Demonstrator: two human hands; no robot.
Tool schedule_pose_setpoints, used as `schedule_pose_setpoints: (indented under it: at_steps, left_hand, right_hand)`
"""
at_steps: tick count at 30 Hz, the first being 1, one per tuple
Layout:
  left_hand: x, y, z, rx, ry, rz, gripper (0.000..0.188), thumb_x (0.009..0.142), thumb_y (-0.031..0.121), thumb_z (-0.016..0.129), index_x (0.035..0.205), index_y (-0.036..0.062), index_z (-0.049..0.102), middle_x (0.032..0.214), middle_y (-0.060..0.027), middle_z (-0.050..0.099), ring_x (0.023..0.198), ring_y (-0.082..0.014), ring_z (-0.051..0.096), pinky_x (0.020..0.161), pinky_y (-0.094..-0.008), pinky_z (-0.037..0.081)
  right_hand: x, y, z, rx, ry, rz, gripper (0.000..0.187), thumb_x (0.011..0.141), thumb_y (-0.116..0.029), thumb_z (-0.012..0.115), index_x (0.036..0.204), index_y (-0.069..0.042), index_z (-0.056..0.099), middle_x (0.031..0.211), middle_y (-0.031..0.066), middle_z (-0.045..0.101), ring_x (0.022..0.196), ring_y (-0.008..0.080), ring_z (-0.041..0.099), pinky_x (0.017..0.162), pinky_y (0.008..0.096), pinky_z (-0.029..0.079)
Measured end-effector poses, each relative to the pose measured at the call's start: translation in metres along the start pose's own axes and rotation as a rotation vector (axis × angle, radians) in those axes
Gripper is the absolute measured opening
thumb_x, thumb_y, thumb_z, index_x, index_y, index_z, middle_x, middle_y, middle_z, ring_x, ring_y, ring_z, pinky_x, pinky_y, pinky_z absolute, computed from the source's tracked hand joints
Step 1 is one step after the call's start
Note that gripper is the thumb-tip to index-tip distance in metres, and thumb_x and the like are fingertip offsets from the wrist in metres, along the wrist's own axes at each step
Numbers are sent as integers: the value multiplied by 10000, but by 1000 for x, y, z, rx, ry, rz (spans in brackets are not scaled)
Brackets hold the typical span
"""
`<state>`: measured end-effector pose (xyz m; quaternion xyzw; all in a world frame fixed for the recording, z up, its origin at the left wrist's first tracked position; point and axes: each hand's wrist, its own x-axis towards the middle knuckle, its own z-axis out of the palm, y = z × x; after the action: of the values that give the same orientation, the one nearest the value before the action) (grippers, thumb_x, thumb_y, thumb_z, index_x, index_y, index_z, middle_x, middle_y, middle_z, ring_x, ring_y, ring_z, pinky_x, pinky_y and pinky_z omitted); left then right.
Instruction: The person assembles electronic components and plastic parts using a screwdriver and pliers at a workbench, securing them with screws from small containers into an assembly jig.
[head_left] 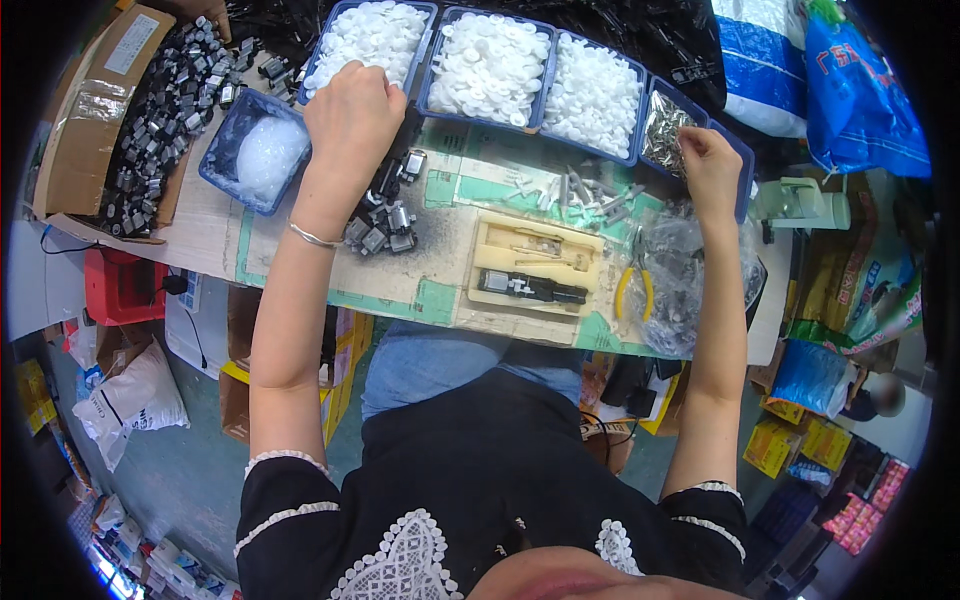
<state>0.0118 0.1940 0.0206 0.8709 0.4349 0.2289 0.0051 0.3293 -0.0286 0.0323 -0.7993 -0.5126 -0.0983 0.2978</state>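
Note:
My left hand [352,112] is closed at the near edge of a blue bin of white plastic pieces [372,38]; its fingertips are hidden. My right hand [710,160] pinches its fingers together over a blue bin of small metal parts [664,132]. What either hand holds, if anything, does not show. Between my forearms a cream-coloured fixture block [480,245] lies on the table. In its near slot sits a black and silver part [525,286]; its far slot shows a recessed shape.
Beside the block lie yellow-handled pliers [634,293] and a clear plastic bag [675,280]. Black and silver parts [385,225] form a pile, with grey strips [575,190] further right. A blue tub [222,168] holds white grease-like material. A cardboard box [85,130] stands far left.

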Motion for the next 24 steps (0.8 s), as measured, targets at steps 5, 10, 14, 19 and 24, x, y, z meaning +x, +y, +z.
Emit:
schedule_pose_setpoints:
  at_steps: [5,10,14,19,24]
  left_hand:
    - [-4,-3,-6,-127,111,49,160,782,190,589,780,52,670,779,-85,623,649,-284,626,582,-379,490]
    - [-31,24,-18,-945,20,-127,90,808,80,629,842,0,655,821,-112,668,689,-178,656,615,-266,510]
    - [-73,72,-24,-1958,-426,-417,158,851,31,605,990,-42,623,877,-145,669,755,-178,663,679,-253,545]
    - [-107,93,-25,-2320,-641,-550,212,897,97,573,1070,-24,599,962,-142,659,834,-180,670,673,-240,571]
    - [-117,101,-28,-2221,-581,-457,204,897,124,585,1060,4,611,958,-99,658,847,-148,649,682,-242,557]
  right_hand:
    - [-13,-29,-11,244,45,208,82,825,2,603,881,31,655,802,68,663,696,101,643,642,214,494]
    - [-45,-117,-11,1010,-18,177,73,822,68,579,862,9,560,842,97,639,817,154,651,740,252,537]
    - [-76,-170,6,1174,29,123,147,795,94,609,833,-1,502,914,114,608,881,159,631,793,268,527]
    - [-92,-178,4,1133,50,79,198,785,92,626,800,-14,460,882,111,612,833,147,633,722,256,533]
    - [-96,-176,0,955,81,-13,222,769,93,641,729,-18,453,841,118,622,775,150,645,644,258,539]
